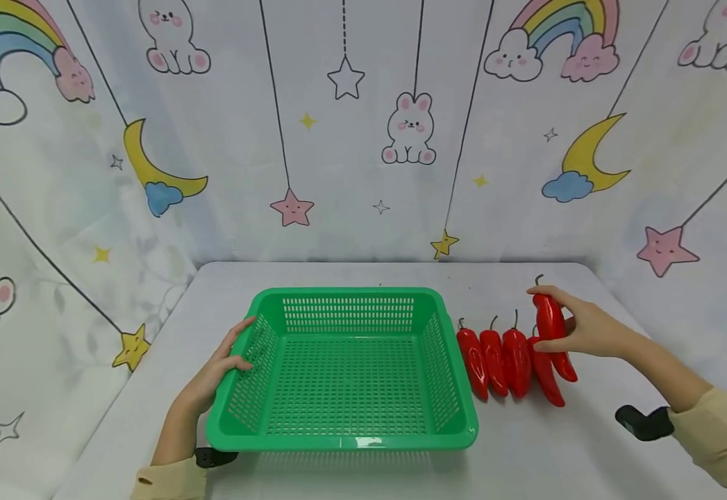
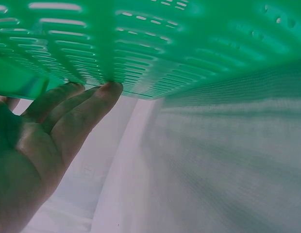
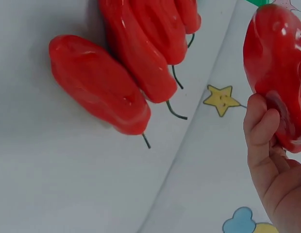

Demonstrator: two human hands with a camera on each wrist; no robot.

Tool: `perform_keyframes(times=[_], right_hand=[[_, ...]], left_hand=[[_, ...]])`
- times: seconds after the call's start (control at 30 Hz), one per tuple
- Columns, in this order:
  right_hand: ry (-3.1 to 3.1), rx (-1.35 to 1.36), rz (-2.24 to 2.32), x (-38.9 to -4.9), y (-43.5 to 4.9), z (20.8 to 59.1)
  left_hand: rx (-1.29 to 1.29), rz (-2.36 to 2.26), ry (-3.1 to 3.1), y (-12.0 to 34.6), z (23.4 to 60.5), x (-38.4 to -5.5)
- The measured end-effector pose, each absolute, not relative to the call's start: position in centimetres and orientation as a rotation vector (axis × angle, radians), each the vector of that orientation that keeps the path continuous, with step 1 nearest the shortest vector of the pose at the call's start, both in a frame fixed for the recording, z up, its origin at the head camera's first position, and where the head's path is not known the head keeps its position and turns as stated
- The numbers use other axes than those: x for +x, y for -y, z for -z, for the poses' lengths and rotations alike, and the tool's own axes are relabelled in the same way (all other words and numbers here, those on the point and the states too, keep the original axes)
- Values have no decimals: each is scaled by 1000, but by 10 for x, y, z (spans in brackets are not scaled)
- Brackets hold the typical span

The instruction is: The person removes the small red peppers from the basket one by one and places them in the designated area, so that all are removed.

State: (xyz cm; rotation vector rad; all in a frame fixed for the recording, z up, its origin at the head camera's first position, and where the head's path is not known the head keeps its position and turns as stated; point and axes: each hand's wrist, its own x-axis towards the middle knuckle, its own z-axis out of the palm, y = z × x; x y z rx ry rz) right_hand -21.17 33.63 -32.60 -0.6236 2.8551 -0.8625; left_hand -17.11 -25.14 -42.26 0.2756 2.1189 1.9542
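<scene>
A green plastic basket [image 1: 346,439] with slotted walls stands on the table, with nothing in it. My left hand [image 1: 216,371] holds its left rim, and in the left wrist view the fingers [image 2: 87,114] lie against the slotted underside or outer wall. My right hand [image 1: 585,326] grips a glossy red chili pepper [image 1: 549,316] between thumb and fingers, raised above the table with its stem up. Several more red chili peppers [image 1: 516,361] lie side by side right of the basket. The right wrist view shows the held pepper [image 3: 279,68] apart from the row [image 3: 99,82].
The white table [image 1: 525,451] ends at a back edge against a curtain [image 1: 351,153] printed with rabbits, stars, moons and rainbows. The row of peppers lies close to the basket's right wall. Dark straps with wrist cameras [image 1: 644,422] sit by both sleeves.
</scene>
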Motion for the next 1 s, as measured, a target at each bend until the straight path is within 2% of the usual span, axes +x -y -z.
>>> perform_keyframes(times=[0.63, 1.0], right_hand=[[-2902, -514, 819, -213, -369, 336], [-2906, -454, 810, -214, -383, 355]], left_hand=[[293, -1963, -2105, 252, 421, -171], [289, -1959, -2107, 252, 420, -170]])
